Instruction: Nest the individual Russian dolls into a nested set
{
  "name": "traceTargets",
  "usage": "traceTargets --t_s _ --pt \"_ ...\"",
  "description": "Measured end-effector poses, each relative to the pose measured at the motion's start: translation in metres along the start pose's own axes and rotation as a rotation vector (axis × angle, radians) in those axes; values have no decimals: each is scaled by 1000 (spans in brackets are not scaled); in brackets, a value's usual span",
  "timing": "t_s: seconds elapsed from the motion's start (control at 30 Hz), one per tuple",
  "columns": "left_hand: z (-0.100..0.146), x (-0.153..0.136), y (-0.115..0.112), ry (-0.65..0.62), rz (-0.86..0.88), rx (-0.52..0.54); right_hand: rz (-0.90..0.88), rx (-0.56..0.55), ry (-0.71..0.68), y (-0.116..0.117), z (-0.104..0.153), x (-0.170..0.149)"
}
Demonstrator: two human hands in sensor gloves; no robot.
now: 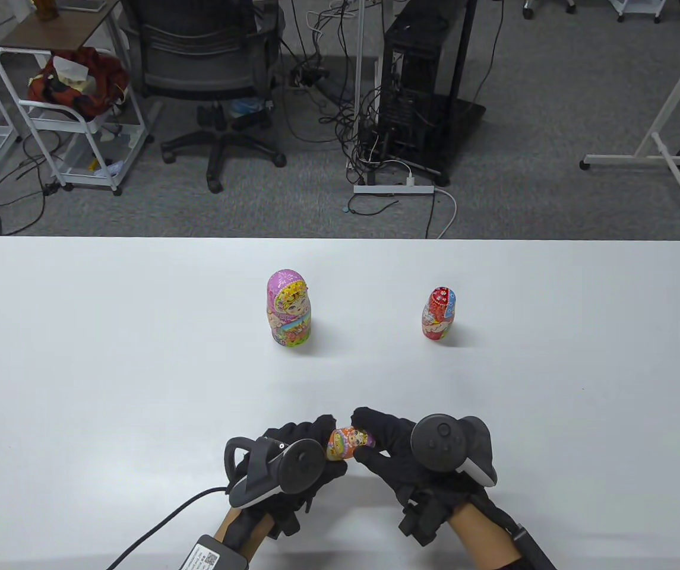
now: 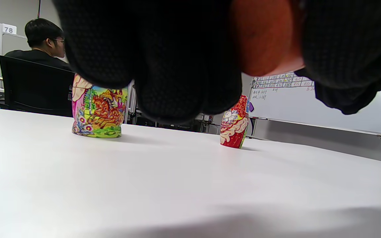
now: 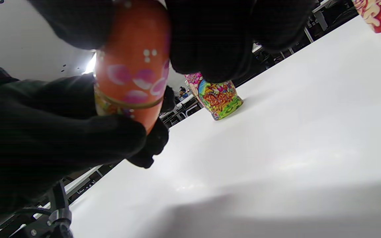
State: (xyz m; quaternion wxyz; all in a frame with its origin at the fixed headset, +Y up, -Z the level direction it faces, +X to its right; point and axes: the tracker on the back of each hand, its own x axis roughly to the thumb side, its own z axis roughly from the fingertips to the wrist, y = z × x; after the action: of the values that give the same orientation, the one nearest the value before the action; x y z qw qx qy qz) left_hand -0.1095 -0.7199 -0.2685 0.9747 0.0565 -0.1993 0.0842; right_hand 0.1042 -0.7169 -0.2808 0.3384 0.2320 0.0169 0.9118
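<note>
Both gloved hands hold a small orange doll [image 1: 347, 443] lying on its side just above the table near the front edge. My left hand [image 1: 310, 445] grips its lower half and my right hand [image 1: 375, 442] grips its head end. The doll shows orange in the left wrist view [image 2: 266, 36] and in the right wrist view [image 3: 132, 62], with its seam closed. A large pink doll [image 1: 289, 308] stands upright at mid-table; it also shows in the wrist views [image 2: 98, 107] [image 3: 219, 96]. A red doll [image 1: 438, 313] stands upright to its right [image 2: 234, 124] [image 3: 379, 13].
The white table [image 1: 108, 368] stretches wide around the dolls. Beyond its far edge are an office chair [image 1: 209, 71], a cart [image 1: 72, 113] and cables on the floor. A seated person [image 2: 43, 43] shows in the left wrist view.
</note>
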Motion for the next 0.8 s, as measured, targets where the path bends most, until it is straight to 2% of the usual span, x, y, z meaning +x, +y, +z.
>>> traceTargets --t_s 0.53,0.8 --pt "2 2 2 -9 27 26 2 1 -31 -2 0 3" --pt "3 3 5 5 106 37 42 -55 -55 -3 2 12"
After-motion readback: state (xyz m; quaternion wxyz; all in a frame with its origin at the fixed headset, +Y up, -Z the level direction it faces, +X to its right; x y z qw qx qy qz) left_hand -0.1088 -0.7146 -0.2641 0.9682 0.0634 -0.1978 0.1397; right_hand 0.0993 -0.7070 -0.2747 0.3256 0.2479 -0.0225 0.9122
